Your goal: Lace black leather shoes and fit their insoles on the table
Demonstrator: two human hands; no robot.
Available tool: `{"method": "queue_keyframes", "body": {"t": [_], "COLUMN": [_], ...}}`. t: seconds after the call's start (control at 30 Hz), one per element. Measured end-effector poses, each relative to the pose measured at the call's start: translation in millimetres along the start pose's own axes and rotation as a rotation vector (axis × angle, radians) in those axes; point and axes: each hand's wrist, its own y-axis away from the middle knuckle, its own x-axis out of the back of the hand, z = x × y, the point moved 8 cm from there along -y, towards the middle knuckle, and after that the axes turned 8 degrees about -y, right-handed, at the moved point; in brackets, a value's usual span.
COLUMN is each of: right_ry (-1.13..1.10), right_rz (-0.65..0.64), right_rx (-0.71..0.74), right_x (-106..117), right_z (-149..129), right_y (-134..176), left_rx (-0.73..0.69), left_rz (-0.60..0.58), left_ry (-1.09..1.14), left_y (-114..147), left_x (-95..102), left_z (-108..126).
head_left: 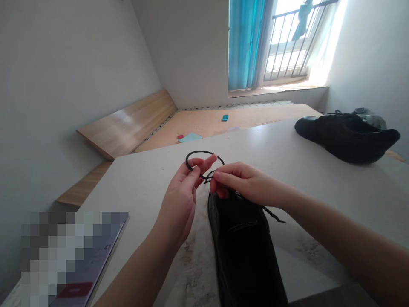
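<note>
A black shoe (247,251) stands on the white table with its opening towards me. Over its toe end, my left hand (188,183) pinches a dark shoelace (200,152), which curves up in a round loop above the fingers. My right hand (236,179) grips the same lace close to the shoe's tongue, thumb and fingers pressed together. Another lace end trails out to the right of the shoe, below my right wrist. The lacing holes are mostly hidden behind my right hand.
A second black shoe (348,134) rests at the table's right rear. At the near left lies a flat purple item (96,251), partly pixelated. Beyond the white table (153,179) is a bed (255,115) with small cards on it.
</note>
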Motion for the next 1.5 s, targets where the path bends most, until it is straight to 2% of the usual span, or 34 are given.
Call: {"method": "queue_keyframes", "body": {"t": [0.07,0.13,0.2,0.23,0.27,0.33,0.37,0.43,0.57,0.73,0.83,1.0,1.3,1.5], "right_ry": [0.042,0.075,0.094,0.100,0.106,0.102,0.093,0.075,0.122,0.297,0.415,0.536,0.543,0.519], "right_rz": [0.050,0.080,0.081,0.078,0.077,0.074,0.069,0.051,0.028,-0.126,-0.189,-0.193,-0.195,-0.186], "right_rx": [-0.008,-0.030,-0.058,-0.067,-0.072,-0.063,-0.055,-0.055,-0.069,-0.054,-0.059,-0.054,-0.058,-0.055], "right_x": [5.0,8.2,8.8,8.8,8.8,8.2,7.5,5.4,4.1,0.7,2.5,5.5,5.4,5.1], "right_z": [0.6,2.0,4.2,5.3,6.1,7.1,7.5,9.4,11.5,5.2,1.3,-1.9,0.4,0.4], "right_y": [-1.0,-1.6,-1.4,-1.0,-0.6,0.3,0.4,0.3,-0.6,3.7,8.4,10.7,11.4,11.3], "left_rx": [0.029,0.057,-0.025,-0.112,-0.208,-0.345,-0.357,-0.345,-0.402,-0.234,-0.207,-0.235,-0.341,-0.433], "left_rz": [0.149,0.347,0.480,0.460,0.389,0.144,0.022,-0.091,-0.171,-0.382,-0.470,-0.560,-0.508,-0.523], "left_ry": [-0.203,-0.336,-0.410,-0.481,-0.585,-0.817,-0.906,-1.022,-1.182,-1.310,-1.313,-1.258,-1.277,-1.394], "left_y": [-2.2,-3.1,-1.7,-1.7,-1.5,1.4,3.8,7.8,7.6,0.9,5.4,15.4,15.7,18.1], "left_x": [20.8,44.5,58.7,56.9,49.4,24.4,13.4,4.3,6.3,23.2,20.2,2.0,-7.8,-11.9], "left_z": [-9.1,-14.0,-6.2,2.5,12.2,24.3,24.8,25.7,31.7,17.4,13.4,9.2,9.4,7.6]}}
